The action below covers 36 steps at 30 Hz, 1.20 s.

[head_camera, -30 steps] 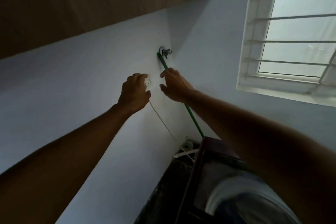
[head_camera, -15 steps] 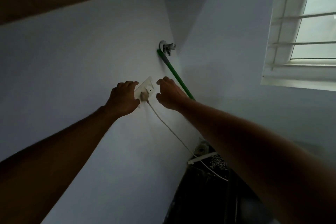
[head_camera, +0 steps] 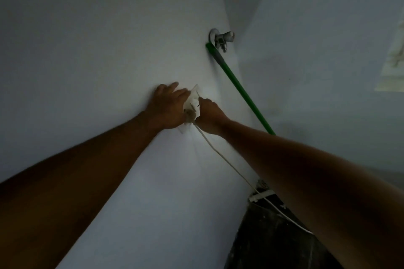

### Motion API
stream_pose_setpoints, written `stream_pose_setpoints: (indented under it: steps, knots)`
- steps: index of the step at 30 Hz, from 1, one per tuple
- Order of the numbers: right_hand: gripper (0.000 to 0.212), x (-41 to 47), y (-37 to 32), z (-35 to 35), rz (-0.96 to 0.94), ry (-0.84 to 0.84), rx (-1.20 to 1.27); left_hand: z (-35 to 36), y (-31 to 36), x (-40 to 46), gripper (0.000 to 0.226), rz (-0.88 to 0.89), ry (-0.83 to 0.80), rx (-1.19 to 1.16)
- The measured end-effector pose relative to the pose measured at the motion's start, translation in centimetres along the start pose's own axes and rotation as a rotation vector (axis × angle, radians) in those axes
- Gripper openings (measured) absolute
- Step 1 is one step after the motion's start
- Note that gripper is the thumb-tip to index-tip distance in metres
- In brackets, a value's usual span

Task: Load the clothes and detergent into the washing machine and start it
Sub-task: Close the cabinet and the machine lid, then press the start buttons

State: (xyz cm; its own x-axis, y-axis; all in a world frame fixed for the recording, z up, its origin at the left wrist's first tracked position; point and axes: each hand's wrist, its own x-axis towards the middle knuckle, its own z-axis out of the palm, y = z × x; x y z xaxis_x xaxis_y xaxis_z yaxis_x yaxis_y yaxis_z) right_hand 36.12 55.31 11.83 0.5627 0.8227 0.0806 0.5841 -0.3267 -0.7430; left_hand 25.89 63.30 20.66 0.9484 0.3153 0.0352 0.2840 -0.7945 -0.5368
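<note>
A white socket plate [head_camera: 193,99] sits on the pale wall, with a plug [head_camera: 189,114] seated in its lower part. The plug's white cord [head_camera: 220,155] runs down to the right toward the dark washing machine top [head_camera: 271,238]. My left hand [head_camera: 168,109] lies against the wall and the plate's left edge, fingers stretched out, thumb side next to the plug. My right hand [head_camera: 209,113] is at the plate's right side with a fingertip touching the plate above the plug. No clothes or detergent are in view.
A chrome tap [head_camera: 222,39] juts from the wall in the corner above the socket. A green hose [head_camera: 240,89] slants from it down to the right behind my right forearm. A window edge [head_camera: 393,67] shows at far right.
Both hands have closed in on the socket plate: the left now lies flat against it and the right touches it. The view has tilted down and left, and the window slid out of frame.
</note>
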Motion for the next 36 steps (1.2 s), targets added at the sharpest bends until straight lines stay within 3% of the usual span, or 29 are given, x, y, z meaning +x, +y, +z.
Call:
stream_pose_setpoints:
  steps: [3, 6, 10, 18, 25, 32, 36]
  knots:
    - [0.04, -0.3, -0.2, 1.0, 0.032, 0.025, 0.051, 1.0, 0.0, 0.6, 0.074, 0.002, -0.051, 0.069]
    - [0.049, -0.5, -0.3, 1.6, 0.056, 0.027, 0.086, 1.5, 0.4, 0.9, 0.071, -0.016, -0.039, 0.067]
    - [0.044, 0.4, -1.3, 2.6, 0.06, 0.085, 0.192, 2.1, 0.3, 1.0, 0.067, -0.018, 0.031, 0.026]
    - [0.053, 1.2, -1.5, 4.3, 0.16, 0.126, 0.382, 2.8, 0.1, 0.9, 0.072, 0.004, -0.003, 0.053]
    - [0.037, 0.5, -1.3, 1.5, 0.131, 0.011, 0.235, 2.5, 0.2, 1.3, 0.075, -0.01, -0.023, -0.008]
    - [0.028, -1.6, -1.7, -2.0, 0.065, 0.105, 0.086, -0.2, 1.6, 0.4, 0.047, -0.232, 0.25, -0.562]
    - [0.036, -3.3, -1.7, -4.1, 0.067, 0.117, -0.051, -1.5, 2.5, -0.4, 0.046, -0.257, 0.238, -0.713]
